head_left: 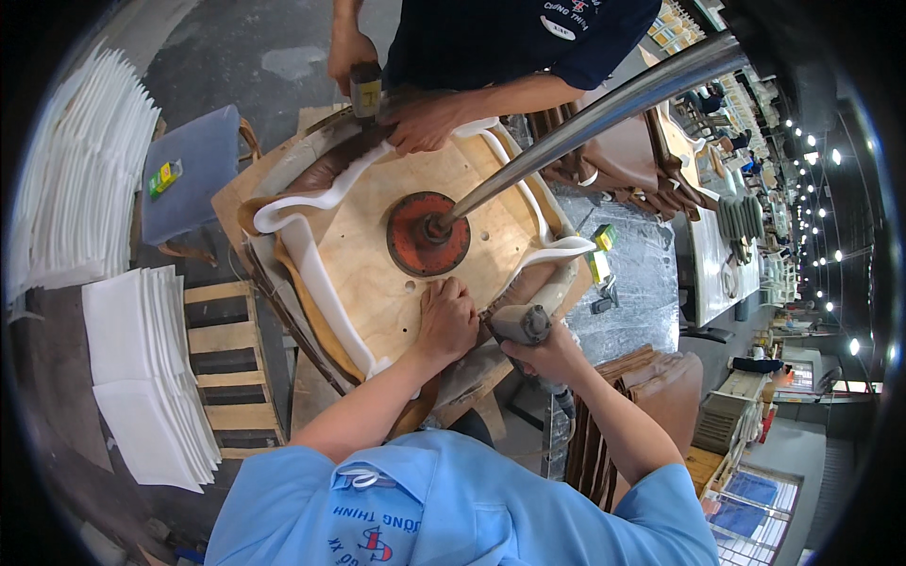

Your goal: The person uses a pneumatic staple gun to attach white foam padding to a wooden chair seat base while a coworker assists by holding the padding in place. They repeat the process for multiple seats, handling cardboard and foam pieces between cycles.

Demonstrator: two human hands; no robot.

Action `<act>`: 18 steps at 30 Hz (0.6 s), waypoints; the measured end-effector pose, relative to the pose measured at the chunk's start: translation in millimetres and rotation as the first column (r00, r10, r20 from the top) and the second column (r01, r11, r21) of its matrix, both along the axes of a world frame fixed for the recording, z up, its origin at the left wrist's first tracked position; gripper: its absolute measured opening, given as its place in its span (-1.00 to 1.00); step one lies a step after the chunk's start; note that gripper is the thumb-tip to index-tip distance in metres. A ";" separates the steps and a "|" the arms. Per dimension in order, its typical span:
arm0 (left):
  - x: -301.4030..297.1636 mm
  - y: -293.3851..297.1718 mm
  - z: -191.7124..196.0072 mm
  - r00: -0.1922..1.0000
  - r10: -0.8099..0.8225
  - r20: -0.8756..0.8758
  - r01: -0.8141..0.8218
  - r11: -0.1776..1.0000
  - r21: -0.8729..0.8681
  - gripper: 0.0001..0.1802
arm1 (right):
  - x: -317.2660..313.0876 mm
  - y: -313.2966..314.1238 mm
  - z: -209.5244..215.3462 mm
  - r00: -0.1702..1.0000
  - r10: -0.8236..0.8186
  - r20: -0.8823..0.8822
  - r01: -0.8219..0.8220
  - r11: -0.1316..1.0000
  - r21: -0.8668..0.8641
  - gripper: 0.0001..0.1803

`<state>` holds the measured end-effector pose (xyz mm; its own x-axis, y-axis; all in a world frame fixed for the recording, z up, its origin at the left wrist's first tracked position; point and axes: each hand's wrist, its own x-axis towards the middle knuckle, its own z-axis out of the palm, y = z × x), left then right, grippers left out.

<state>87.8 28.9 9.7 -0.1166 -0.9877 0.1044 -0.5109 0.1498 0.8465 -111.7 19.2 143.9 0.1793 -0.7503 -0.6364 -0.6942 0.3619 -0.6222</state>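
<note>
My right hand (552, 354) grips a staple gun (522, 324), its nose at the near right edge of a plywood seat panel (368, 245). Close beside the nose, my left hand (448, 319) presses on the panel with bent fingers; what they pinch, if anything, is hidden. White foam (316, 274) and brown leather (344, 160) edge the panel. A red round pad (404, 234) on a metal rod (585, 127) bears down on its middle. Across from me, a co-worker's hand (425, 123) lies on the far edge, and their other hand (351, 58) holds another staple gun (365, 91).
Stacked white foam sheets (151, 377) stand left, beside a wooden pallet (226, 335). A blue-grey padded seat (193, 174) carries a small yellow-green box (164, 179). Brown leather pieces (661, 387) hang at right, near a plastic-covered table (642, 274). The slanting rod crosses above the panel.
</note>
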 end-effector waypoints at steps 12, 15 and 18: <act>21.8 10.7 -13.4 1.000 0.015 -0.023 -0.016 0.999 -0.044 -0.90 | 8.9 1.3 -4.6 1.000 0.015 -0.018 -0.017 0.997 -0.076 -0.53; 27.4 17.9 -12.5 0.999 0.027 0.022 -0.025 0.997 -0.073 -0.87 | 13.1 3.8 5.5 1.000 0.001 -0.026 -0.001 1.000 -0.004 -0.51; 25.0 21.9 -5.8 0.999 0.035 0.022 -0.035 0.999 -0.021 -0.86 | 15.7 10.9 -1.0 0.999 -0.024 0.029 0.024 1.000 0.009 -0.52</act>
<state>112.8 50.8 3.9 -0.0845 -0.9888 0.1229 -0.5348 0.1491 0.8317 -96.0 30.0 142.9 0.1798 -0.7493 -0.6374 -0.6667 0.3836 -0.6390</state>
